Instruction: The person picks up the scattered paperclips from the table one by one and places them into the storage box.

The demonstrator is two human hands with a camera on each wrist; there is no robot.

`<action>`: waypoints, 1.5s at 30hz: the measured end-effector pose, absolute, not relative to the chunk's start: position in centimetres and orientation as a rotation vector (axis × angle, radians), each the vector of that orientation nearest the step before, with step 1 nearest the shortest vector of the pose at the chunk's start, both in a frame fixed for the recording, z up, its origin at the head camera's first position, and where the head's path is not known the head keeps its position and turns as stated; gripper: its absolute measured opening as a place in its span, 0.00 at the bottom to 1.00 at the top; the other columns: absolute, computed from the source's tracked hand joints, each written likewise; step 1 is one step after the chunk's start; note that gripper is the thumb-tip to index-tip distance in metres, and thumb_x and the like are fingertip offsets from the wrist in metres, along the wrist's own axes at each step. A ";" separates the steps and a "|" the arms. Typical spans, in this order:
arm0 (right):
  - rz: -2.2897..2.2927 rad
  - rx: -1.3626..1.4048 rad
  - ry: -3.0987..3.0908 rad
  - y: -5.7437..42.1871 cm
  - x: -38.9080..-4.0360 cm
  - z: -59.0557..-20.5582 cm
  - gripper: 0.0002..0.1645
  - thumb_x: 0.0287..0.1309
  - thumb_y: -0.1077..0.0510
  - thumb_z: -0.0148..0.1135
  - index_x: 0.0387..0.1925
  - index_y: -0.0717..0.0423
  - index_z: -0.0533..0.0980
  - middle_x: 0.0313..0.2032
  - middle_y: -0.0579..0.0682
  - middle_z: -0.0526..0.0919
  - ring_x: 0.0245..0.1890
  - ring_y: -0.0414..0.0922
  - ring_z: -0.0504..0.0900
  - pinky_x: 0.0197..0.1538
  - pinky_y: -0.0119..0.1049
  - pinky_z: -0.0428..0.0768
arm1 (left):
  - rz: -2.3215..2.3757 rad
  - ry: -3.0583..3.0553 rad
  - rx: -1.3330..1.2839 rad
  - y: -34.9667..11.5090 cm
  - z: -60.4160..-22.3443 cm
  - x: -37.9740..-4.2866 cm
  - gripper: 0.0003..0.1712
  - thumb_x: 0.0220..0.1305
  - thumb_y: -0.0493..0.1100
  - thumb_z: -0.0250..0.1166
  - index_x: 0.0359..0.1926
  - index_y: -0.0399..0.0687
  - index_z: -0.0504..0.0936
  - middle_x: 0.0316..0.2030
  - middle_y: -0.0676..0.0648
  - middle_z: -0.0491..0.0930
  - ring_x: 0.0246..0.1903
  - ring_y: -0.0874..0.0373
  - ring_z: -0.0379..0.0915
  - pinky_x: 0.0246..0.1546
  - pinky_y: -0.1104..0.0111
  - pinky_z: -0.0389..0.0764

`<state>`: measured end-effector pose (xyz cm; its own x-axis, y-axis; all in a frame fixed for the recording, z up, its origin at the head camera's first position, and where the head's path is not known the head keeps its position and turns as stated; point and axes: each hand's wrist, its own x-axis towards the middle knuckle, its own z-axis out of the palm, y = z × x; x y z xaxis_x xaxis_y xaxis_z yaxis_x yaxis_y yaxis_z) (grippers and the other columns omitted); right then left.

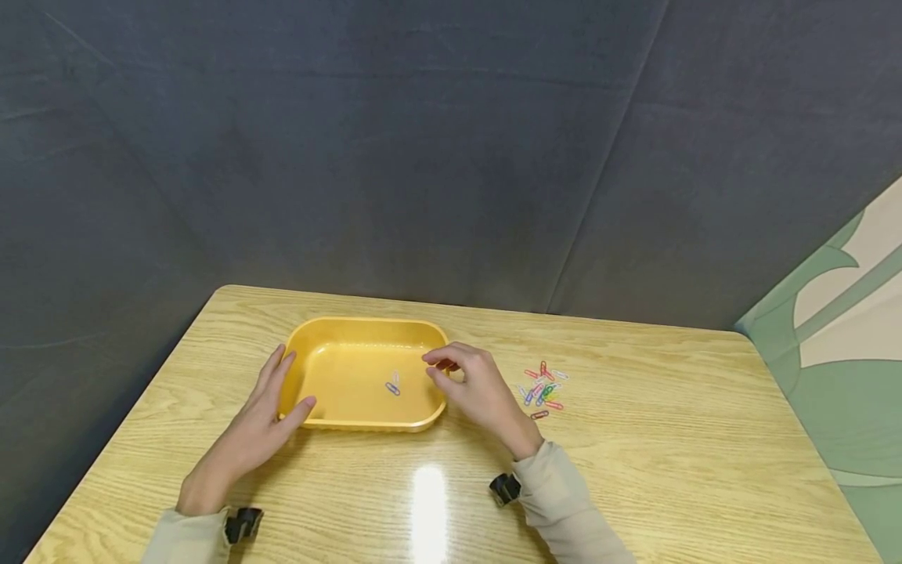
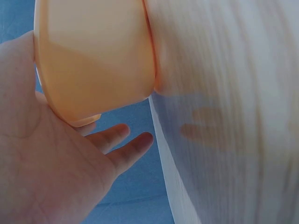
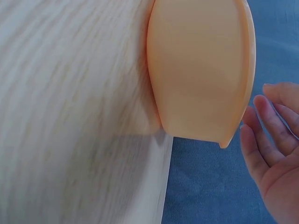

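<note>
A yellow plastic tray (image 1: 345,425) lies on the table. Two paper clips are in it, a bluish-purple one (image 1: 392,388) and a pale one (image 1: 396,377). My left hand (image 1: 250,431) rests against the tray's near left corner, thumb over the near rim and fairly straight fingers along the left side. Over the tray's right rim hovers my right hand (image 1: 479,392), fingers loosely bent and the thumb apart from the index finger. Nothing shows between those fingertips in the right wrist view. Right of this hand lies a loose pile of coloured paper clips (image 1: 543,390).
The wooden table (image 1: 669,439) has its far edge against a dark cloth partition (image 1: 423,157). A green and cream patterned surface (image 1: 838,376) stands beyond the right edge. Black straps (image 1: 505,489) are on both wrists.
</note>
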<state>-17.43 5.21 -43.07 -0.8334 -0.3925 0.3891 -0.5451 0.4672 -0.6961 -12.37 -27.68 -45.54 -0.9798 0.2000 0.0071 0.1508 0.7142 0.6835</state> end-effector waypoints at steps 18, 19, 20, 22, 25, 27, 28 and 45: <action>1.229 0.761 -2.538 7.7 -16.8 -43.1 0.08 0.61 0.62 0.68 0.42 0.58 0.85 0.39 0.48 0.88 0.38 0.42 0.85 0.43 0.40 0.84 | 1.121 2.848 0.285 -27.7 -45.5 -12.5 0.48 0.74 0.57 0.55 0.79 0.40 0.39 0.79 0.38 0.28 0.75 0.30 0.36 0.64 0.31 0.55; 1.224 0.757 -2.539 7.9 -16.8 -43.1 0.08 0.61 0.62 0.68 0.42 0.58 0.85 0.39 0.48 0.88 0.38 0.42 0.85 0.43 0.40 0.84 | 1.120 2.848 0.285 -27.7 -45.5 -12.5 0.48 0.74 0.57 0.54 0.79 0.40 0.39 0.79 0.38 0.28 0.76 0.30 0.36 0.64 0.31 0.55; 1.216 0.752 -2.540 8.0 -16.7 -43.1 0.08 0.61 0.61 0.68 0.42 0.57 0.85 0.38 0.48 0.88 0.38 0.42 0.85 0.43 0.40 0.84 | 1.119 2.848 0.284 -27.7 -45.5 -12.5 0.48 0.74 0.57 0.54 0.79 0.40 0.39 0.79 0.38 0.28 0.76 0.30 0.36 0.64 0.31 0.55; 1.208 0.744 -2.549 8.4 -16.7 -43.2 0.08 0.61 0.61 0.68 0.42 0.56 0.85 0.39 0.48 0.88 0.38 0.42 0.85 0.43 0.41 0.84 | 1.117 2.847 0.283 -27.7 -45.5 -12.5 0.48 0.74 0.57 0.54 0.79 0.41 0.39 0.79 0.38 0.28 0.76 0.31 0.36 0.64 0.31 0.55; 1.206 0.723 -2.570 9.0 -16.5 -43.3 0.08 0.61 0.61 0.67 0.43 0.54 0.85 0.39 0.48 0.88 0.38 0.41 0.85 0.44 0.41 0.84 | 1.116 2.848 0.284 -27.7 -45.5 -12.6 0.48 0.74 0.57 0.54 0.79 0.40 0.39 0.79 0.38 0.28 0.76 0.31 0.36 0.64 0.31 0.56; 1.207 0.707 -2.589 9.3 -16.4 -43.5 0.08 0.62 0.60 0.67 0.43 0.54 0.85 0.40 0.48 0.88 0.39 0.41 0.85 0.44 0.41 0.84 | 1.117 2.847 0.284 -27.6 -45.5 -12.6 0.48 0.74 0.57 0.54 0.79 0.40 0.39 0.79 0.38 0.28 0.76 0.31 0.36 0.64 0.32 0.56; 1.212 0.700 -2.598 9.5 -16.3 -43.6 0.08 0.62 0.60 0.67 0.43 0.54 0.85 0.40 0.47 0.88 0.39 0.41 0.85 0.45 0.41 0.84 | 1.119 2.847 0.283 -27.6 -45.6 -12.7 0.48 0.74 0.57 0.54 0.79 0.40 0.39 0.79 0.38 0.28 0.76 0.31 0.36 0.64 0.32 0.56; 1.194 0.620 -2.628 11.7 -15.4 -44.5 0.10 0.60 0.62 0.69 0.44 0.58 0.85 0.40 0.49 0.88 0.39 0.42 0.84 0.46 0.44 0.83 | 1.105 2.838 0.272 -27.8 -45.8 -12.4 0.48 0.74 0.57 0.54 0.79 0.42 0.38 0.79 0.40 0.27 0.76 0.31 0.36 0.63 0.32 0.58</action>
<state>-15.41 11.72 -44.50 -0.8949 -0.2943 0.3354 -0.4462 0.5884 -0.6743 -12.42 -27.84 -45.76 -0.9807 0.1952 -0.0142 0.1342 0.7236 0.6771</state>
